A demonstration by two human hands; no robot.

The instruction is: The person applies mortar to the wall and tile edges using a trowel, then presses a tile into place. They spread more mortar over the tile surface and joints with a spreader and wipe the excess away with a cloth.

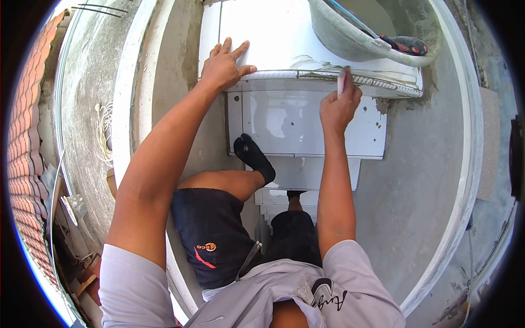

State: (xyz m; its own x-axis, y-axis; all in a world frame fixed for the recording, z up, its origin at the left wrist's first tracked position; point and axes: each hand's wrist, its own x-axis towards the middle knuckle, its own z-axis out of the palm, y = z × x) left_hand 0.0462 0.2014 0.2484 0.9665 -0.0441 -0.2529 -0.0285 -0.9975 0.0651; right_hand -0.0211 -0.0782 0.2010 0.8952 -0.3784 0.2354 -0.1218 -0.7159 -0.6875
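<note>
My left hand [223, 66] lies flat with fingers spread on a white tiled step [262, 38], near its front edge. In my right hand [340, 109] is a small, flat pinkish tool [344, 81], its kind hard to make out. The tool's tip is at the step's ribbed edge trim [320, 74]. Wet grey grout [322, 64] is smeared on the tile just behind that trim. A grey plastic basin [342, 41] stands on the step, partly out of view. Across its rim lies a tool with a black and red handle [407, 45].
Lower tiled steps [306, 123] with grey spots descend below me, and my black-socked feet [254, 156] stand on them. Concrete walls [421, 164] enclose the stairs on both sides. Beyond the left wall are a coiled cable [104, 131] and a tiled roof [27, 120].
</note>
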